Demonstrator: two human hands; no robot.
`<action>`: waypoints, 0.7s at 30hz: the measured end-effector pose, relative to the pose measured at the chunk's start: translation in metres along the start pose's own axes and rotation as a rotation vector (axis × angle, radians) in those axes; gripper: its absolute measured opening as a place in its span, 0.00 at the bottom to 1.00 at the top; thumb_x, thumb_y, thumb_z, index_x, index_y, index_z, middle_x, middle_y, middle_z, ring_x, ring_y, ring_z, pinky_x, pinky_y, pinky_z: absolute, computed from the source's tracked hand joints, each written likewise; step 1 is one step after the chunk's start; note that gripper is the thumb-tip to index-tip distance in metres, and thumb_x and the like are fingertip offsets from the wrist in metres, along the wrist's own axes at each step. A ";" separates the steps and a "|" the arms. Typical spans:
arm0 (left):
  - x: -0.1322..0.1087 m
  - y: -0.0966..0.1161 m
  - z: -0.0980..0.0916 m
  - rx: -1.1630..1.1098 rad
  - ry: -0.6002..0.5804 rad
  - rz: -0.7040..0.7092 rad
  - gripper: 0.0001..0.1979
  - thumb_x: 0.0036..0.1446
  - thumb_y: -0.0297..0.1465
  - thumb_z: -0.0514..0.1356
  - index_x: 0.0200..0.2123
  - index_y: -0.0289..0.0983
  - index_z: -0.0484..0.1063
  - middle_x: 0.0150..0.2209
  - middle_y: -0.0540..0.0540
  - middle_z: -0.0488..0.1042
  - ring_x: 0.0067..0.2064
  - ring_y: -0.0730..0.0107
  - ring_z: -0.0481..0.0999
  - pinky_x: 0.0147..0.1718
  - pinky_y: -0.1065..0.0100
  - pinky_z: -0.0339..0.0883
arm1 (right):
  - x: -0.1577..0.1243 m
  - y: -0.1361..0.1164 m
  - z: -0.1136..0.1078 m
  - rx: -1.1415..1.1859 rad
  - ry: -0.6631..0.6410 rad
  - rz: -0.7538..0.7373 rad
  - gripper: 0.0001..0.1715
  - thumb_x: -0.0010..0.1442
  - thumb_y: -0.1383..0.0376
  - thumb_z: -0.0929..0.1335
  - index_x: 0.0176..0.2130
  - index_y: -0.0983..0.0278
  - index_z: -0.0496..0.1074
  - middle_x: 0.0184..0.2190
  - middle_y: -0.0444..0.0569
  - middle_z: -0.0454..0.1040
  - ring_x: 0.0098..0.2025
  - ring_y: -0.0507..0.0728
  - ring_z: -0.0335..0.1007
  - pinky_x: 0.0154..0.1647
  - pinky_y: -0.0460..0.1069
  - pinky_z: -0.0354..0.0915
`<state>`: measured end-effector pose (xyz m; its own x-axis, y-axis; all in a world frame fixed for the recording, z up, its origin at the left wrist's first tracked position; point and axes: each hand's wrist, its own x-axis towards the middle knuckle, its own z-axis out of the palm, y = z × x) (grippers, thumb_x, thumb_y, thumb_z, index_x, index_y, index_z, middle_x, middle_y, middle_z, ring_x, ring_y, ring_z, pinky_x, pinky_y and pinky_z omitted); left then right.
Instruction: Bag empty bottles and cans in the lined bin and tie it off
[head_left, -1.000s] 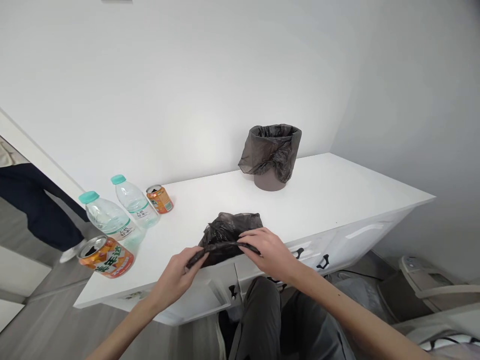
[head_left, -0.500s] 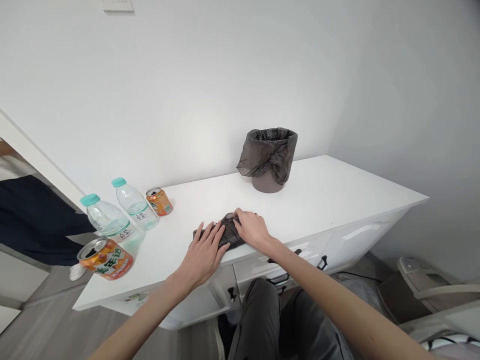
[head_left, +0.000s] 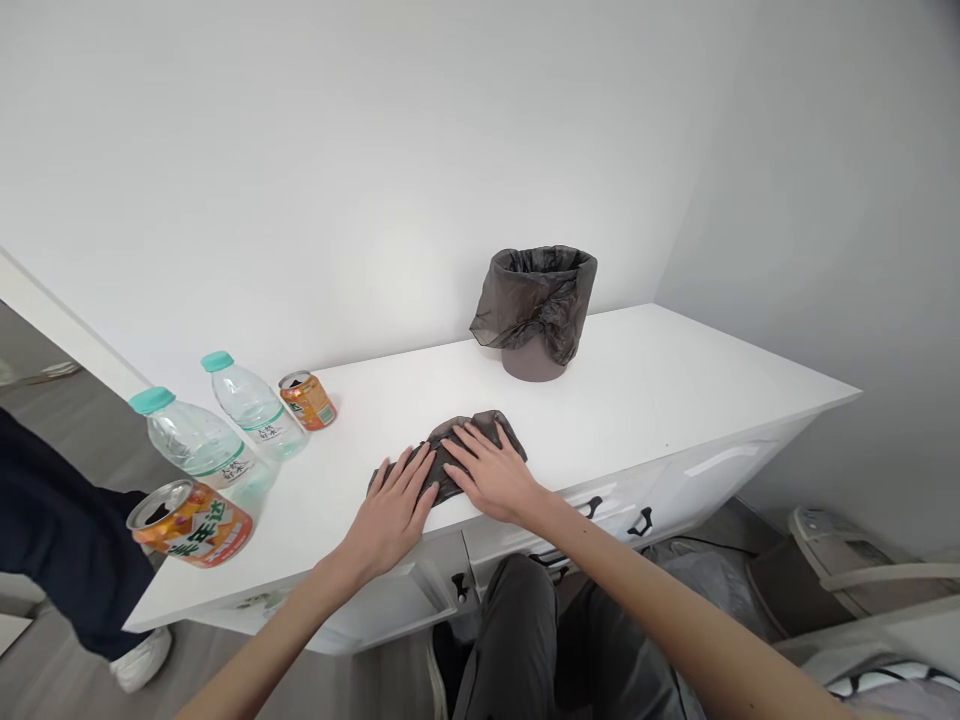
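A dark plastic bag, folded into a flat strip, lies near the front edge of the white cabinet top. My left hand presses flat on its left part, fingers stretched out. Over its right part my right hand lies flat too, fingers spread and pointing up to the left. Parts of the bag are hidden under both hands. Behind them, near the wall, stands a small brown bin lined with a dark bag folded over its rim.
On the left stand two clear bottles with teal caps, a front bottle and a rear bottle, plus a front orange can and a rear orange can. Another person's leg is beyond the cabinet's left end.
My right hand has gone from bent fingers on the bag to lying flat. The bag's right part is now spread further right. The other person's leg has shifted at left.
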<state>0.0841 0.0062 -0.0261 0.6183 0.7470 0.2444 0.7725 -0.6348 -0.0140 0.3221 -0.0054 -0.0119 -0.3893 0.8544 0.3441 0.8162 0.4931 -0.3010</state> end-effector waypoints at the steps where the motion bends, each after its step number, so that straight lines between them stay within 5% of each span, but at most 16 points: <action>1: -0.001 -0.002 0.000 -0.003 0.006 -0.005 0.31 0.78 0.43 0.44 0.79 0.43 0.49 0.77 0.43 0.56 0.79 0.54 0.53 0.74 0.41 0.53 | 0.001 0.003 0.001 0.017 -0.009 0.016 0.32 0.80 0.54 0.56 0.74 0.62 0.62 0.76 0.57 0.57 0.79 0.66 0.50 0.78 0.74 0.42; 9: -0.003 -0.004 -0.002 -0.003 0.014 -0.020 0.29 0.78 0.42 0.44 0.78 0.43 0.52 0.77 0.43 0.57 0.79 0.53 0.52 0.74 0.41 0.52 | 0.002 0.007 0.004 0.044 -0.052 0.060 0.33 0.79 0.52 0.56 0.75 0.59 0.60 0.78 0.54 0.54 0.79 0.64 0.47 0.78 0.72 0.43; 15: -0.012 -0.004 -0.010 -0.076 0.123 -0.126 0.31 0.78 0.43 0.46 0.79 0.42 0.49 0.80 0.39 0.46 0.80 0.50 0.45 0.75 0.40 0.51 | -0.012 0.012 -0.008 0.034 -0.030 0.111 0.32 0.78 0.52 0.58 0.74 0.57 0.63 0.77 0.53 0.55 0.79 0.65 0.49 0.77 0.71 0.48; 21: -0.019 0.000 -0.012 -0.123 0.155 -0.166 0.31 0.78 0.45 0.47 0.76 0.36 0.55 0.77 0.34 0.54 0.78 0.47 0.52 0.74 0.40 0.55 | -0.045 0.077 -0.038 -0.081 -0.032 0.227 0.33 0.77 0.51 0.56 0.74 0.52 0.63 0.76 0.47 0.60 0.79 0.63 0.50 0.77 0.68 0.52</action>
<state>0.0702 -0.0105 -0.0187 0.4480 0.8097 0.3790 0.8323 -0.5325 0.1539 0.4192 -0.0119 -0.0164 -0.2043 0.9472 0.2469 0.9153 0.2743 -0.2950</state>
